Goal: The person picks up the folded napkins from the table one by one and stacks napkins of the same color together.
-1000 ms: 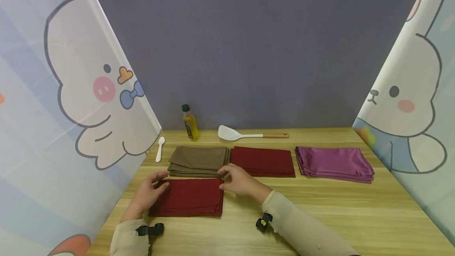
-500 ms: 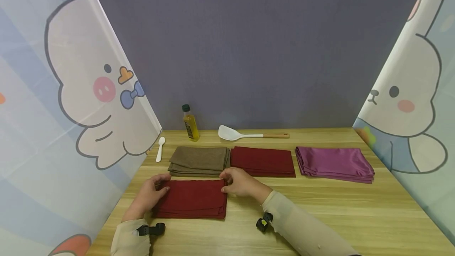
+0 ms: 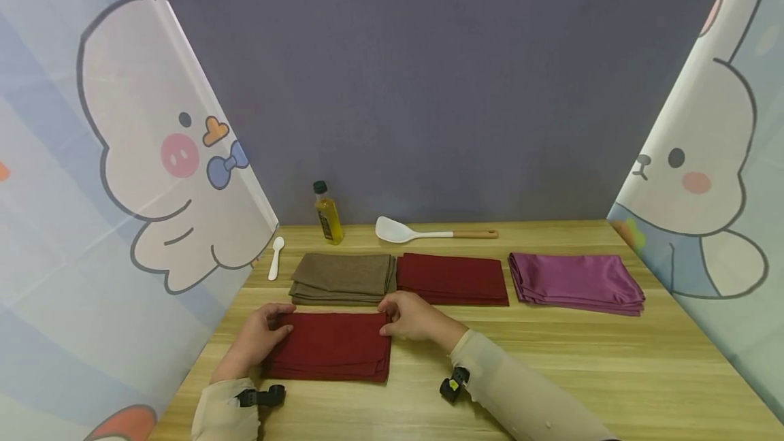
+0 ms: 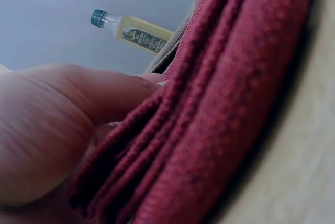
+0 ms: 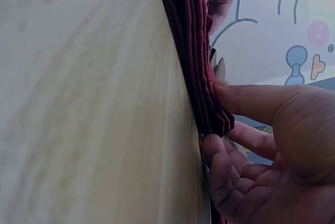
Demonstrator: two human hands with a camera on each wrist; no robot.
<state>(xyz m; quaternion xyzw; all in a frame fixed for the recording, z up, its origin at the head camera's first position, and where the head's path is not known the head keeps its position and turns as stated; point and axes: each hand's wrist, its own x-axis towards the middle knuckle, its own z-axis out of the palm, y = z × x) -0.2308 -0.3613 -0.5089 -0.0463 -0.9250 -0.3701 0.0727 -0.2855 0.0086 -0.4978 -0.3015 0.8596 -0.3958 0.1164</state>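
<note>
A folded dark red cloth point(image 3: 331, 346) lies in several layers on the near left of the table. My left hand point(image 3: 256, 339) grips its left end, thumb on top and fingers at the far left corner. In the left wrist view, the thumb point(image 4: 120, 90) lies against the stacked folds. At the far right corner my right hand point(image 3: 413, 318) pinches the same cloth. The right wrist view has that thumb point(image 5: 256, 101) on top of the layers and the fingers curled at the edge, close to the tabletop. Just behind lies a folded brown cloth point(image 3: 343, 274).
Beside the brown cloth lie a second folded dark red cloth point(image 3: 453, 280) and, farther right, a shiny purple one point(image 3: 576, 280). Along the back are an oil bottle point(image 3: 329, 216), a white spatula point(image 3: 398, 230) with wooden handle, and a small white spoon point(image 3: 275, 257) at left.
The near dark red cloth has slid slightly right and toward me, away from the brown cloth. Both hands have shifted a little with it, the right one lower. Everything else stays put.
</note>
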